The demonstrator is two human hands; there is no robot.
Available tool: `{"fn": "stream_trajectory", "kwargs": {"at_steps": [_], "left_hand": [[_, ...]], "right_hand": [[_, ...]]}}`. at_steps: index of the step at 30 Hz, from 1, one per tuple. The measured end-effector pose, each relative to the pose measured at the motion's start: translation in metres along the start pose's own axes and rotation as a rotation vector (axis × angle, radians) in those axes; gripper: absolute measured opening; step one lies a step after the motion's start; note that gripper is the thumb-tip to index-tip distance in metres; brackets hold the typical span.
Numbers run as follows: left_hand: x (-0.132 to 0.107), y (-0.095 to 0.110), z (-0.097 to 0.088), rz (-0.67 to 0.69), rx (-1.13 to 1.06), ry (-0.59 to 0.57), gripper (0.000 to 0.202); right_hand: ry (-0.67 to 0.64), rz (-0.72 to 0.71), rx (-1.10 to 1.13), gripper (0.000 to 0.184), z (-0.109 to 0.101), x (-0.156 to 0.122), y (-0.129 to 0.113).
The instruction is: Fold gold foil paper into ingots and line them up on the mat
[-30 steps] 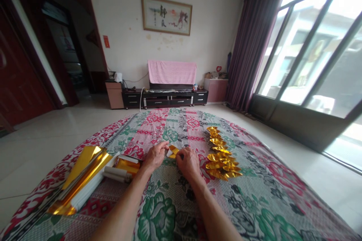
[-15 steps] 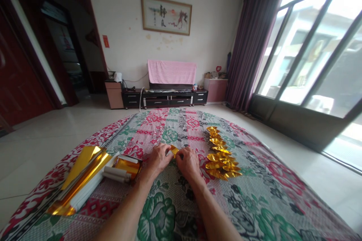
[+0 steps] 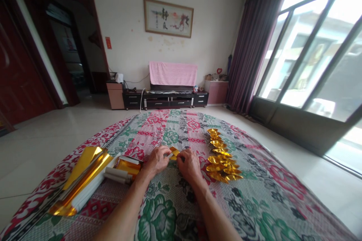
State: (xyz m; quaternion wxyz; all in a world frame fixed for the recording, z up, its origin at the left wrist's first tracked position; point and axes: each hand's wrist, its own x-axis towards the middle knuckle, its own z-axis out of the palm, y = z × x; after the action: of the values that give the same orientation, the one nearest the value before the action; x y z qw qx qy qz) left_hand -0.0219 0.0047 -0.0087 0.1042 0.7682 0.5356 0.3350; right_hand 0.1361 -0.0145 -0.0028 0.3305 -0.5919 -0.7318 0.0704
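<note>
Between my two hands is a small piece of gold foil paper, with a pale underside showing at its left edge. My left hand pinches its left side with thumb and fingers. On the other side, my right hand has its fingers curled on the paper's right edge. To the right, folded gold paper ingots lie in a row running away from me. On the left rest long gold foil sheets, partly rolled, and a box with gold paper and white rolls.
A patterned red, green and grey cloth covers the round surface under my hands. Beyond it stand a low black TV cabinet and a screen draped with a pink towel. Purple curtains hang beside the window.
The gold paper between my hands shows slightly more of its surface, and my fingers have shifted a little on it. The whole view has moved slightly; the other things lie as before.
</note>
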Motion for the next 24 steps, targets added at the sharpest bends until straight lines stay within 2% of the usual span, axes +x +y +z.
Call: {"fn": "stream_trajectory", "kwargs": {"at_steps": [6, 13, 24], "left_hand": [[-0.0019, 0.0003, 0.0006, 0.07, 0.096, 0.02, 0.037], [0.0017, -0.0008, 0.0034, 0.106, 0.065, -0.029, 0.037], [-0.0022, 0.0046, -0.002, 0.176, 0.071, 0.0, 0.024]], "right_hand": [[0.004, -0.035, 0.055, 0.018, 0.0002, -0.001, 0.0032], [-0.004, -0.024, 0.029, 0.02, -0.0036, -0.0016, -0.0004], [0.004, -0.021, 0.056, 0.02, -0.0024, 0.0009, 0.0033]]}}
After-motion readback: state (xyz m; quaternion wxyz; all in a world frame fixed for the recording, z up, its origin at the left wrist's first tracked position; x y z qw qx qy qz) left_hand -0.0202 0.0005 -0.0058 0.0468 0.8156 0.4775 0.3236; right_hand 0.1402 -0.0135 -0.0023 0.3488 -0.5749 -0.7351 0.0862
